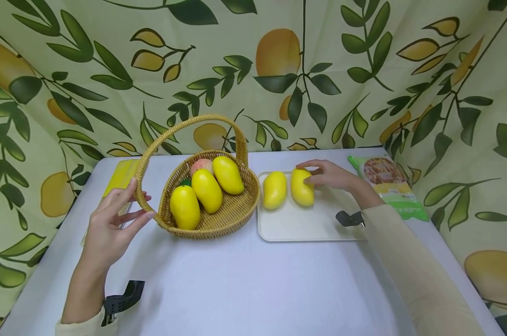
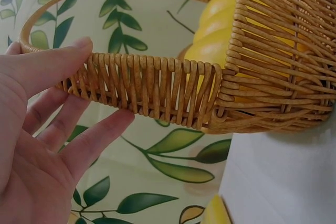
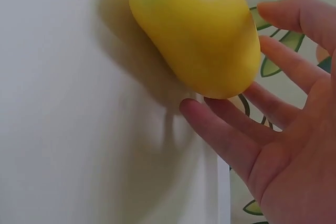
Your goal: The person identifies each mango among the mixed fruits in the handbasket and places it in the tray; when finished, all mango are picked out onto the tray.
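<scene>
My left hand (image 1: 110, 224) grips the handle of a wicker basket (image 1: 211, 232) near its left base. In the left wrist view the thumb (image 2: 63, 64) lies along one edge of the handle (image 2: 152, 82), with fingers on the other side. Three yellow mangoes (image 1: 207, 190) and a pinkish round fruit (image 1: 201, 164) lie in the basket. My right hand (image 1: 330, 175) reaches over the right-hand mango (image 1: 302, 186) on a white tray (image 1: 312, 228). In the right wrist view its fingers spread loosely round that mango's end, thumb apart. Another mango (image 1: 274, 190) lies to its left.
A green and yellow food packet (image 1: 389, 186) lies right of the tray, partly behind the right forearm. At the left, behind the left hand, is a flat yellow item (image 1: 121, 175). A white cloth covers the table (image 1: 236, 284); leaf-patterned curtains (image 1: 236, 46) surround it.
</scene>
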Action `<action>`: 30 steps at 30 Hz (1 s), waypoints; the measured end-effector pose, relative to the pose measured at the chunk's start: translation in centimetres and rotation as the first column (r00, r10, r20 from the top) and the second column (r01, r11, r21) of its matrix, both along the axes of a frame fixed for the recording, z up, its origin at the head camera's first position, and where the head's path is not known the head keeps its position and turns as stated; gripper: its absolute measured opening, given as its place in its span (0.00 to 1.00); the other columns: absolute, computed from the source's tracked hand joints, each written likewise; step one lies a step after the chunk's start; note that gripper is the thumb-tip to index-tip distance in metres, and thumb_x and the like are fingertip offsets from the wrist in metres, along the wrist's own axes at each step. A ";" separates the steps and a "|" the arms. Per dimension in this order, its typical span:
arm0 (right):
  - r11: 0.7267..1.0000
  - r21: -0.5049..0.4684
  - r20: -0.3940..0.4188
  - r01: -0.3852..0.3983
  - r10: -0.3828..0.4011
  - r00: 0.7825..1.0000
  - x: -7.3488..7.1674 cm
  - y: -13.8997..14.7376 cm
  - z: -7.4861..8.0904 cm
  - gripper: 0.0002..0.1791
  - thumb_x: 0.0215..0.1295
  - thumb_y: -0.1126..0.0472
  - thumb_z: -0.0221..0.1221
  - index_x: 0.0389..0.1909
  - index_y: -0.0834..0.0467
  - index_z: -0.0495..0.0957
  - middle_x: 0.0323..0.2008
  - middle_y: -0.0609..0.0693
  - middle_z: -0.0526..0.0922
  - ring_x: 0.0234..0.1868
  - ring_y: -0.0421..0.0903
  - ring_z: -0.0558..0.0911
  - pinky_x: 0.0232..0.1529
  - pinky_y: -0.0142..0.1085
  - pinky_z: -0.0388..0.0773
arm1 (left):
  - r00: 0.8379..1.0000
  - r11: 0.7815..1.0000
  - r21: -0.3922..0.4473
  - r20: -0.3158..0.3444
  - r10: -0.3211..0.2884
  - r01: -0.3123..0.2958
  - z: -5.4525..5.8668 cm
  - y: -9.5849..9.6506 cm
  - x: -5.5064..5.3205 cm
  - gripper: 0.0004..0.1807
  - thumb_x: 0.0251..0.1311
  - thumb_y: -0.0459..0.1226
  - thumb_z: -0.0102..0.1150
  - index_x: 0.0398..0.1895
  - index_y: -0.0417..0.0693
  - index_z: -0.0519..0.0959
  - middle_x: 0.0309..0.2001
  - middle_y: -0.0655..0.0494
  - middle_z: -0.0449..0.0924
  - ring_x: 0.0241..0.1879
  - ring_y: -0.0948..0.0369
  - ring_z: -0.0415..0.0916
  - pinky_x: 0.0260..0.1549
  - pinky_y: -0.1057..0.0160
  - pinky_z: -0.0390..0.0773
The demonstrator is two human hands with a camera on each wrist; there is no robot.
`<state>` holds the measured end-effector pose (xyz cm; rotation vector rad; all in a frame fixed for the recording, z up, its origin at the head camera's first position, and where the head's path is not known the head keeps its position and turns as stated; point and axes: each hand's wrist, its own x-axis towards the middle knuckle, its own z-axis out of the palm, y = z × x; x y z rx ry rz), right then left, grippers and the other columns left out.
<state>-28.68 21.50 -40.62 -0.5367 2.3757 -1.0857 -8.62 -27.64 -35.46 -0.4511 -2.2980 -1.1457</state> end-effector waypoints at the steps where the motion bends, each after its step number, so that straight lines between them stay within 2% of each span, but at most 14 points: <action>1: 1.000 0.002 0.000 0.001 -0.001 1.000 0.0 0.0 0.0 0.31 0.69 0.55 0.60 0.72 0.54 0.70 0.73 0.58 0.71 0.60 0.57 0.82 0.59 0.50 0.86 | 1.000 1.000 0.003 -0.001 -0.003 0.003 0.0 0.0 0.0 0.52 0.42 0.11 0.69 0.74 0.44 0.66 0.50 0.77 0.75 0.51 0.78 0.77 0.41 0.83 0.81; 11: 0.998 0.063 -0.035 0.013 -0.011 0.999 -0.2 0.4 0.1 0.33 0.68 0.51 0.61 0.73 0.53 0.69 0.74 0.55 0.71 0.64 0.59 0.80 0.60 0.51 0.84 | 1.000 1.000 0.010 -0.007 -0.014 0.014 -0.1 0.0 0.1 0.51 0.42 0.12 0.69 0.74 0.42 0.66 0.50 0.76 0.75 0.51 0.77 0.77 0.42 0.82 0.81; 16: 0.997 0.074 -0.081 0.010 -0.004 0.997 -0.2 0.7 0.2 0.34 0.68 0.50 0.62 0.73 0.53 0.69 0.75 0.55 0.70 0.72 0.63 0.72 0.73 0.62 0.69 | 1.000 1.000 0.010 -0.004 -0.013 0.013 -0.1 0.0 0.1 0.51 0.42 0.11 0.69 0.74 0.42 0.66 0.50 0.77 0.75 0.51 0.77 0.77 0.42 0.82 0.81; 20: 0.997 0.074 -0.115 0.015 -0.007 0.993 -0.3 1.0 0.5 0.35 0.68 0.49 0.63 0.73 0.53 0.69 0.76 0.56 0.67 0.76 0.64 0.66 0.76 0.67 0.59 | 1.000 1.000 0.006 0.000 -0.007 0.007 -0.1 0.1 0.1 0.51 0.42 0.11 0.68 0.74 0.43 0.66 0.51 0.77 0.74 0.52 0.77 0.78 0.42 0.83 0.81; 30: 0.999 0.027 -0.170 0.040 -0.035 0.985 0.3 0.6 1.9 0.35 0.69 0.53 0.62 0.75 0.53 0.66 0.78 0.56 0.63 0.78 0.63 0.60 0.76 0.69 0.59 | 1.000 1.000 -0.003 0.004 0.012 -0.012 0.0 0.0 0.1 0.52 0.42 0.11 0.69 0.74 0.45 0.67 0.50 0.77 0.74 0.52 0.78 0.77 0.41 0.83 0.81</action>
